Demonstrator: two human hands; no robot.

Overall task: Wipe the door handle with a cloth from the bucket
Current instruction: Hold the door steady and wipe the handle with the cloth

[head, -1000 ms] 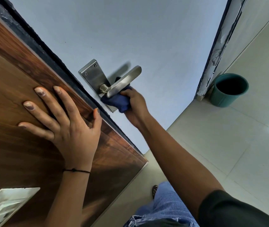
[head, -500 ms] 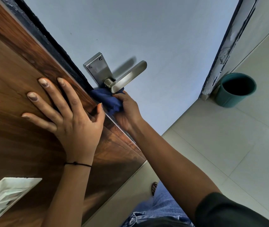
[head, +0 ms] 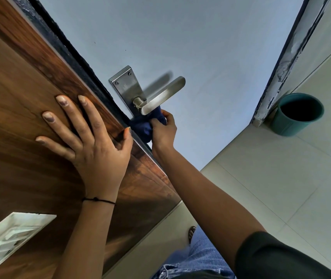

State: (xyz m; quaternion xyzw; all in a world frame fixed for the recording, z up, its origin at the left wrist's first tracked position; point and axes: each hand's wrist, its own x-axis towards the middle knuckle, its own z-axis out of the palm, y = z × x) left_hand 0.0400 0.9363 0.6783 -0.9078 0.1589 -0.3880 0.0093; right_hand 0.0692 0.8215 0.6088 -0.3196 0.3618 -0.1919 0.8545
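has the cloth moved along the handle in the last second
Yes. The blue cloth slid from mid-lever toward the backplate, and now bunches under the lever's pivot end.

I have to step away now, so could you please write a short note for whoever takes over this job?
Left hand: open, flat on the wooden door.
Right hand: shut on the blue cloth, pressed below the handle, against the plate.
Bucket: on the floor by the door frame, to the right.
Done: cloth fetched, wiping under way.
Left: finish the lever and plate; how much is clean cannot be told.
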